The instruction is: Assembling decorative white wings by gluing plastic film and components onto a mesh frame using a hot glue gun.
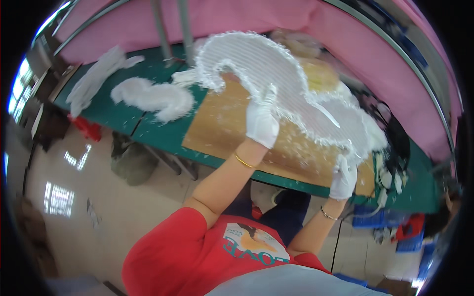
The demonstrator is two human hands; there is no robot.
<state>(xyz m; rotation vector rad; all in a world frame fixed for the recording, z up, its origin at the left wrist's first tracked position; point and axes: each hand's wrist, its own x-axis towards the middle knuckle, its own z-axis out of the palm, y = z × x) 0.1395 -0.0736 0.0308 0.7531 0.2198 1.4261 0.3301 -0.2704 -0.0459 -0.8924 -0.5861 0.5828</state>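
the left hand wears a white glove, a gold bangle just behind it; the right hand, also gloved in white, has a silver bangle behind. between and beyond the hands, the curved fabric piece is pale grey-white with parallel stripes, edged in white. beneath the hands, the board is tan, flecked white; the table left of the left hand is green. beyond both hands, the curtain is pink. the shirt behind the left hand is red with teal lettering.

My white-gloved left hand grips, farther forward | my white-gloved right hand grips, nearer my body | my bare left forearm slants forward and rightward | my bare right forearm likewise angles forward-right
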